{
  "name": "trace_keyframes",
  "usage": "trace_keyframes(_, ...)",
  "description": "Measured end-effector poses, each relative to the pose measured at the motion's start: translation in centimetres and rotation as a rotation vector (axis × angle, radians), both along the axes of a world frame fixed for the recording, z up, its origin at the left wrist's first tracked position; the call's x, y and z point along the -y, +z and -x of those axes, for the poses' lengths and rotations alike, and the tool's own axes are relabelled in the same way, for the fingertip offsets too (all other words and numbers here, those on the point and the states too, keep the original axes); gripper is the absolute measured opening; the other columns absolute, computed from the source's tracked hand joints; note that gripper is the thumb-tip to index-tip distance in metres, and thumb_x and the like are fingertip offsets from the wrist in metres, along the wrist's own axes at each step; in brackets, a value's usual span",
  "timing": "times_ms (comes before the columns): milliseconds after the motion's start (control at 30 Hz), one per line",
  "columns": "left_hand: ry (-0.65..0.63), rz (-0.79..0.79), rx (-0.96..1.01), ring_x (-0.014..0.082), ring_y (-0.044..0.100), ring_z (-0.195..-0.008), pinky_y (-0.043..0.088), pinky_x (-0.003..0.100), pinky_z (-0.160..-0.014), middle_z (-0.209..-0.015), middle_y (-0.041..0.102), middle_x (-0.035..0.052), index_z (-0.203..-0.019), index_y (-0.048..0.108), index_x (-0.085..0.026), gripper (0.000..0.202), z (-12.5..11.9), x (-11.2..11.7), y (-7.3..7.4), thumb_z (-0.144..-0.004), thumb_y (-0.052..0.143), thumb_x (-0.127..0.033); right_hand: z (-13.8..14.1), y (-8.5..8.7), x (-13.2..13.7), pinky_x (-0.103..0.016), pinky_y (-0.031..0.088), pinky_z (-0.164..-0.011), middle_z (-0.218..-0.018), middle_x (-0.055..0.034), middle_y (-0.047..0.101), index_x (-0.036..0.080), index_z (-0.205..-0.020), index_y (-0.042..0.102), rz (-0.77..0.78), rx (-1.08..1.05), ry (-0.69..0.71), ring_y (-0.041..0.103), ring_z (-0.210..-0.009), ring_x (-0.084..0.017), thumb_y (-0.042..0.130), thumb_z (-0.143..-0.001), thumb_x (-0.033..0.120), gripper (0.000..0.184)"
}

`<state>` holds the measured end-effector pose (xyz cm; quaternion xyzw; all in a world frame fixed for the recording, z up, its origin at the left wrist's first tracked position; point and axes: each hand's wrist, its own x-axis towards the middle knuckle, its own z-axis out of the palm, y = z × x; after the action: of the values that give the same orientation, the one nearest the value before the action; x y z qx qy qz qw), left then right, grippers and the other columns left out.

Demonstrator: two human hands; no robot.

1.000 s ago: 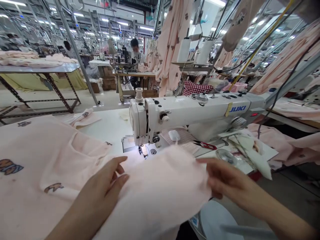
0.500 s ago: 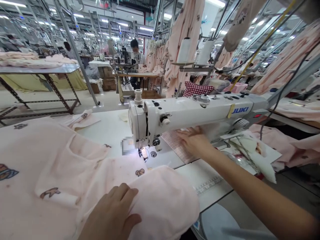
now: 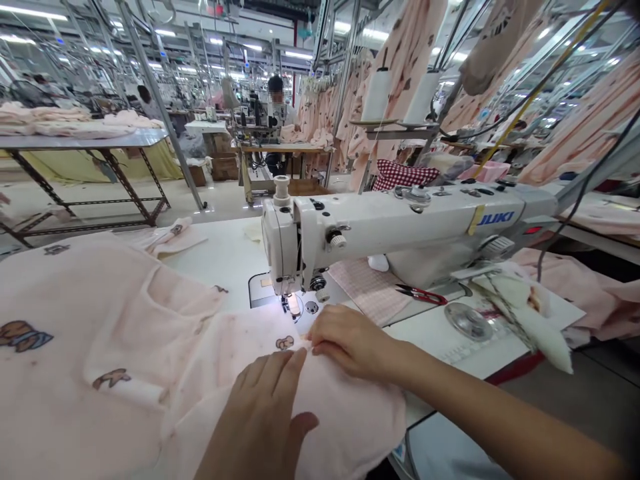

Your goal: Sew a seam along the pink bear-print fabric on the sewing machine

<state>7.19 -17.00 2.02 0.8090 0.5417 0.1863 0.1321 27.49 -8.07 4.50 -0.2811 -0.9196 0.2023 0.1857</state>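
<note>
A pale pink fabric piece [image 3: 210, 353] with small bear prints lies on the white sewing table [image 3: 225, 253], in front of the white JUKI sewing machine [image 3: 390, 223]. My left hand [image 3: 265, 417] rests flat on the fabric, fingers stretched toward the needle area [image 3: 293, 303]. Just right of it, my right hand [image 3: 350, 340] is curled, its fingertips pinching the fabric edge a little short of the presser foot. A larger pink garment [image 3: 75, 320] spreads over the table's left side.
Red-handled thread snips [image 3: 420, 293] and a round metal disc [image 3: 467, 321] lie right of the machine bed. Folded pink pieces hang at the table's right end. Thread cones stand behind the machine. A person sits at a distant machine; a metal rack table stands at left.
My right hand came back from under the machine arm to the fabric edge near the needle. My left hand slid forward on the fabric toward it.
</note>
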Motion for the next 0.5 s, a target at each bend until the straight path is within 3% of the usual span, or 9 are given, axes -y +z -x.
trace_keyframes(33,-0.009,0.009,0.044,0.0235,0.063,-0.1,0.053,0.034,-0.081,-0.113,0.066,0.007,-0.126,0.053,-0.023,0.043,0.1,0.0,0.4,-0.084,0.052,-0.034,-0.7,0.6,0.1,-0.03,0.05,-0.072,-0.081,-0.0047,0.066,0.019,-0.086,0.063,0.036,-0.065,0.008,0.061,-0.077,-0.017,0.043,-0.093,0.022,0.022)
trace_keyframes(100,-0.012,0.111,0.111,0.0173,0.066,-0.079,0.052,0.026,-0.067,-0.089,0.07,0.0012,-0.101,0.065,-0.027,0.026,0.9,0.0,1.5,-0.087,0.048,-0.04,-2.7,2.0,0.1,-0.026,0.05,-0.064,-0.078,-0.0038,0.065,0.019,-0.089,0.062,0.113,-0.183,0.02,0.062,-0.071,-0.014,0.04,-0.096,0.03,0.025)
trace_keyframes(167,0.037,0.207,0.177,0.0124,0.058,-0.059,0.045,0.022,-0.055,-0.062,0.062,-0.0026,-0.071,0.065,-0.027,0.03,1.9,0.3,2.6,-0.086,0.049,-0.047,-5.2,3.6,0.1,-0.024,0.05,-0.06,-0.077,-0.0023,0.065,0.02,-0.091,0.064,0.234,-0.29,0.011,0.062,-0.068,-0.012,0.042,-0.096,0.039,0.029)
trace_keyframes(200,0.069,0.221,0.234,0.0121,0.055,-0.057,0.043,0.022,-0.055,-0.058,0.058,-0.0024,-0.062,0.062,-0.026,0.035,2.4,0.5,2.9,-0.084,0.052,-0.051,-6.5,4.3,0.2,-0.024,0.05,-0.061,-0.078,-0.002,0.065,0.022,-0.092,0.065,0.308,-0.325,0.005,0.063,-0.069,-0.012,0.045,-0.094,0.041,0.028)
trace_keyframes(267,0.155,0.222,0.435,0.0151,0.059,-0.071,0.046,0.024,-0.065,-0.07,0.061,0.0,-0.063,0.063,-0.026,0.034,3.1,1.3,3.0,-0.078,0.058,-0.056,-8.8,4.8,1.0,-0.027,0.052,-0.066,-0.082,-0.0026,0.067,0.024,-0.097,0.068,0.391,-0.361,-0.03,0.065,-0.074,-0.014,0.051,-0.092,0.039,0.023)
trace_keyframes(333,0.251,0.339,0.689,0.021,0.06,-0.093,0.049,0.028,-0.077,-0.089,0.065,0.0027,-0.075,0.066,-0.026,0.033,3.2,2.3,2.8,-0.074,0.06,-0.059,-10.4,4.1,3.0,-0.029,0.052,-0.073,-0.092,-0.004,0.071,0.026,-0.1,0.069,0.267,-0.29,-0.053,0.066,-0.085,-0.017,0.053,-0.091,0.032,0.019)
trace_keyframes(400,0.389,0.522,0.839,0.0245,0.06,-0.097,0.052,0.032,-0.074,-0.086,0.066,0.0037,-0.083,0.064,-0.025,0.038,3.1,2.8,2.9,-0.075,0.055,-0.062,-10.9,2.0,6.2,-0.028,0.052,-0.076,-0.095,-0.0028,0.072,0.03,-0.099,0.07,0.05,-0.194,-0.076,0.067,-0.088,-0.017,0.056,-0.089,0.03,0.018)
trace_keyframes(467,0.43,0.568,0.73,0.0225,0.062,-0.077,0.05,0.03,-0.06,-0.066,0.06,0.0015,-0.08,0.061,-0.025,0.04,2.8,2.3,3.6,-0.08,0.047,-0.062,-10.4,-0.7,9.9,-0.026,0.052,-0.071,-0.08,0.0004,0.072,0.036,-0.092,0.071,-0.009,-0.204,-0.126,0.066,-0.076,-0.017,0.061,-0.085,0.035,0.012)
trace_keyframes(500,0.401,0.49,0.587,0.021,0.06,-0.069,0.047,0.03,-0.057,-0.061,0.057,0.0005,-0.077,0.06,-0.025,0.04,2.6,1.6,4.1,-0.081,0.044,-0.062,-9.9,-2.1,11.6,-0.026,0.052,-0.067,-0.075,0.0013,0.071,0.038,-0.087,0.071,-0.013,-0.213,-0.143,0.065,-0.072,-0.017,0.061,-0.085,0.037,0.011)
